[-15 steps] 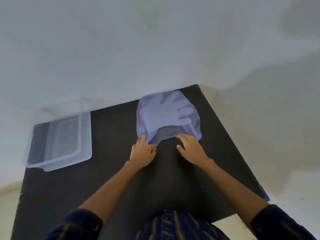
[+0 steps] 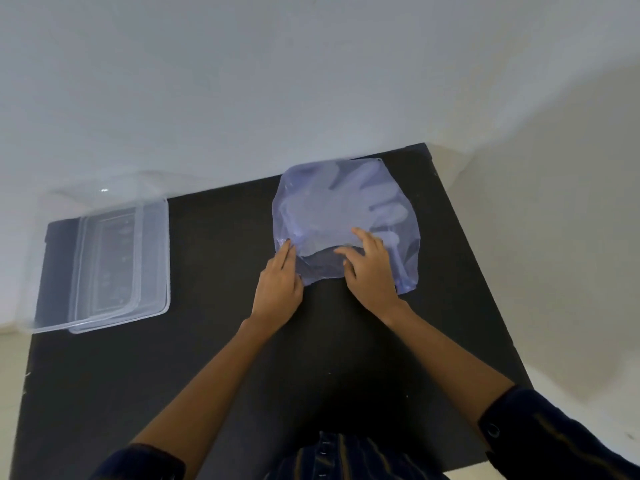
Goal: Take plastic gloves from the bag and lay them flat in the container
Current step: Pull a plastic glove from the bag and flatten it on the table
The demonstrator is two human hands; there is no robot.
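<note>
A translucent bluish plastic bag lies on the black table at the far right, with pale plastic gloves showing through it. My left hand pins the bag's near left edge with straight fingers. My right hand rests on the bag's open mouth, its fingers spread over the top layer. A clear rectangular container sits at the table's left end, apart from both hands.
The table stands against a white wall. Its right edge runs close beside the bag, with pale floor beyond it. My dark striped sleeves and shirt fill the bottom of the view.
My right hand has slid forward onto the bag's mouth. My left hand has moved slightly further onto the bag's left edge.
</note>
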